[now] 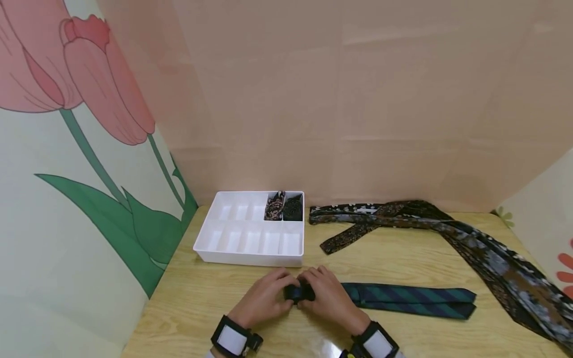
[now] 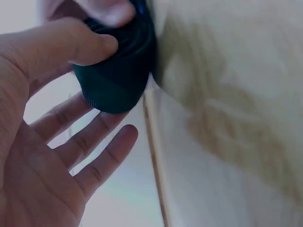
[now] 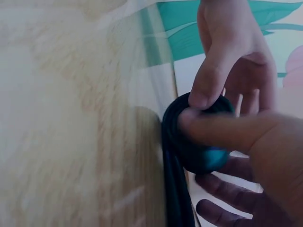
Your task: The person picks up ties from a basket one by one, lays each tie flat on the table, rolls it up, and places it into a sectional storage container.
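A dark green and navy striped necktie point(image 1: 412, 299) lies on the table, its left end wound into a roll point(image 3: 208, 161) between my two hands. My left hand point(image 1: 267, 297) pinches the roll with its thumb on the coiled side, the other fingers spread behind it in the left wrist view. From the other side my right hand point(image 1: 329, 298) holds the same roll, its thumb pressed on the coil. The flat, unrolled length runs off to the right under my right hand.
Beyond my hands stands a white divided tray point(image 1: 248, 259). Two of its back right compartments hold a rolled patterned tie point(image 1: 274, 206) and a rolled black tie point(image 1: 293, 208). Several dark floral ties point(image 1: 488, 248) stretch along the back and right of the wooden table point(image 1: 179, 293).
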A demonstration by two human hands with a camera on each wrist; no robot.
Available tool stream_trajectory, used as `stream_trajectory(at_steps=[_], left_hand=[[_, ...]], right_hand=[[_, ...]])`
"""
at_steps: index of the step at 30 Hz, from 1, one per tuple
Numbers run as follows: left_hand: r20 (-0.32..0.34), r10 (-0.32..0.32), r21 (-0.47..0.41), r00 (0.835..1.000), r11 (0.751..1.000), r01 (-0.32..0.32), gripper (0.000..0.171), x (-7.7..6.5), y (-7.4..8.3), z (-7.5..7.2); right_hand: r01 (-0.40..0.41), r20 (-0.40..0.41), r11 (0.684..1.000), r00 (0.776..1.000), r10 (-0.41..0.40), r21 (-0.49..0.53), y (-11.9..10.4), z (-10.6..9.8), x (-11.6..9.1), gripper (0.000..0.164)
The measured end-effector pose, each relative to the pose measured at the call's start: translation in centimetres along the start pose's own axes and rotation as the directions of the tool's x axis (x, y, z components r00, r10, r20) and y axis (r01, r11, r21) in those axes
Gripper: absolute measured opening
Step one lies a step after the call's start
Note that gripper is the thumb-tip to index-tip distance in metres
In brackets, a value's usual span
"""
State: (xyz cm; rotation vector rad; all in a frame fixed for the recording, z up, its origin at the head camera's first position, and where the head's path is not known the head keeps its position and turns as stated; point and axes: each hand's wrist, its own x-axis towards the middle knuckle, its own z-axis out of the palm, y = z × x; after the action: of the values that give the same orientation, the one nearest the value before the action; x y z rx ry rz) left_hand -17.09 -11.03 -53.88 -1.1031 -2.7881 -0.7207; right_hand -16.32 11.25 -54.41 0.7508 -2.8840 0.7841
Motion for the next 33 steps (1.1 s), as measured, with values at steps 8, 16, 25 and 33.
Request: stream_trajectory(at_steps=[8,16,25,33], left_hand=[[-0.014,0.031,0.007,0.999,0.999,-0.031,0.045,0.3,0.3,0.3],[-0.022,0.045,0.016,0.999,0.999,-0.045,0.042,0.4,0.5,0.5],[-0.031,0.051,0.036,0.998,0.998,-0.05,0.047,0.5,0.6,0.9],[-0.053,0.07,0.041,0.996,0.997,-0.068,0.043,0.6,0.7,1.0]], right_hand=[[0.0,-0.009,1.0,1.0,0.0,-0.011,0.2,-0.1,-0.4,0.049],[-0.016,0.017,1.0,1.0,0.016,0.015,0.4,-0.2,-0.5,0.046],[-0.024,0.065,0.998,0.998,0.021,0.052,0.5,-0.7,-0.7,0.049],[-0.028,0.05,0.998,0.998,0.026,0.05,0.9,-0.6,-1.1,0.051]])
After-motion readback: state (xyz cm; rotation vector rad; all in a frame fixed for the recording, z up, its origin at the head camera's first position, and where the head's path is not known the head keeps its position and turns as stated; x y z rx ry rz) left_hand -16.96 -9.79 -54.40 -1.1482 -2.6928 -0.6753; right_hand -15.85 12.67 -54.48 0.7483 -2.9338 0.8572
